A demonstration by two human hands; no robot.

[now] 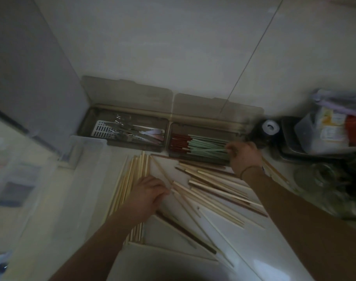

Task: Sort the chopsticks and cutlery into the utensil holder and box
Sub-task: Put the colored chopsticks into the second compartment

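Two lidded boxes sit against the wall with lids propped open, so both can be loaded from above. The left box [124,134] holds metal cutlery [122,128] on a white slotted tray; the right box [201,142] holds green chopsticks [207,148] and red-brown ones laid lengthwise, ends aligned. The right hand [244,159] reaches into that box's right end, fingers curled round the green tips, apparently settling them flush. The left hand [146,194] rests on the counter [264,240], fingers bent onto pale chopsticks; whether it pinches one cannot be told. A squared pale bundle [130,179] lies left of it, a loose heap [215,187] right, probably sorted and unsorted piles.
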